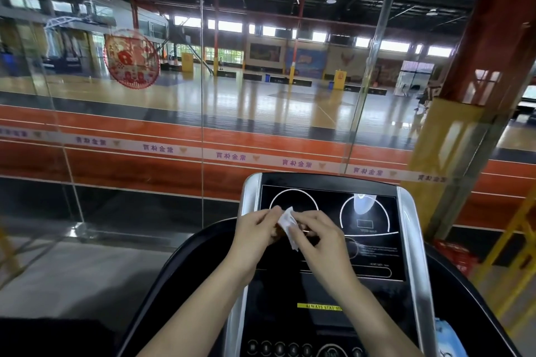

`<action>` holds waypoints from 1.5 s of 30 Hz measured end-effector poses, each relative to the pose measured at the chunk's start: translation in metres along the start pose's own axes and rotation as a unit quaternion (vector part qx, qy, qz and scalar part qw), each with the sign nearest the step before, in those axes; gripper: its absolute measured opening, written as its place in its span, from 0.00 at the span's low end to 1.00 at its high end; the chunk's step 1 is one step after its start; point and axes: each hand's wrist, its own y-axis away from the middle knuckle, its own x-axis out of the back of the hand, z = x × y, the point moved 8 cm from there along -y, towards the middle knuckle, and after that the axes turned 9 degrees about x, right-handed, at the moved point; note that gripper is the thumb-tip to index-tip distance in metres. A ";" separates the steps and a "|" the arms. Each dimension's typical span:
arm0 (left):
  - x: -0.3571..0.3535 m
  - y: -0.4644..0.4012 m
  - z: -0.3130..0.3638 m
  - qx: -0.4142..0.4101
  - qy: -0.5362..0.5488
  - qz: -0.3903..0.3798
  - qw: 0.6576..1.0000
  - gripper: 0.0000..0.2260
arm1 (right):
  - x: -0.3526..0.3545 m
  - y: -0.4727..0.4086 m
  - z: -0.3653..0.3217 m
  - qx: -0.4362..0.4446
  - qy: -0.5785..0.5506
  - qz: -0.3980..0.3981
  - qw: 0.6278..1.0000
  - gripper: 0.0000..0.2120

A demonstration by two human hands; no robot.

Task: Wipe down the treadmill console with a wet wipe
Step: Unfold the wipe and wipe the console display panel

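Both hands, left hand (255, 230) and right hand (316, 236), pinch a folded white wet wipe (288, 224) between them above the black treadmill console (377, 240).

The console (377, 255) is black with white arcs, silver side rails and a yellow strip near its lower edge. The wipe (288, 223) is white. A red round decal (132, 58) marks the glass.

Glossy black console (374, 258), silvery rails (250, 197)
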 end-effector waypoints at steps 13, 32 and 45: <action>0.021 -0.014 0.002 0.002 -0.050 -0.014 0.999 0.22 | -0.020 -0.020 0.016 -0.056 -0.089 0.010 0.994 0.08; 0.062 -0.075 -0.045 -0.230 -0.649 0.198 0.698 0.26 | -0.094 -0.038 0.047 0.214 0.372 -0.143 0.892 0.28; 0.061 -0.072 -0.045 -0.230 -0.641 0.198 0.705 0.27 | -0.089 -0.012 0.059 0.192 0.380 -0.243 0.872 0.30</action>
